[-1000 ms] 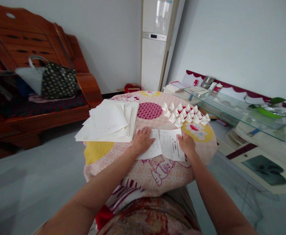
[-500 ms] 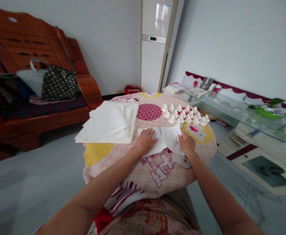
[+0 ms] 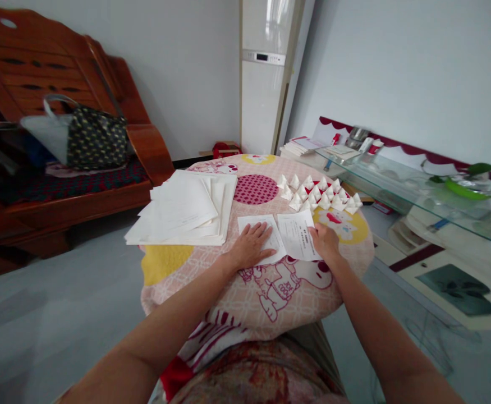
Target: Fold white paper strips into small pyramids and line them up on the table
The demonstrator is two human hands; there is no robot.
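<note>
My left hand [image 3: 251, 247] lies flat, fingers spread, on a printed white sheet [image 3: 275, 255]. To its right is another printed sheet [image 3: 298, 233], and my right hand [image 3: 325, 241] pinches its right edge. A narrow wedge of tablecloth shows between the two sheets at the top; lower down they come close, and I cannot tell whether they are joined. Several small folded white paper shapes [image 3: 312, 196] stand in rows beyond the right sheet. A stack of white paper [image 3: 182, 207] rests on the table's left side.
The round table wears a pink patterned cloth [image 3: 287, 306]. On the right is a glass-topped cabinet [image 3: 397, 182] holding papers, a metal container and a plant. A wooden sofa [image 3: 148, 146] with bags stands at the left. A tall white floor unit [image 3: 262, 95] is at the back.
The right sheet has moved slightly and now lies flatter and straighter, with my right hand still at its edge. My left hand's fingers are spread wider. The view has shifted a little.
</note>
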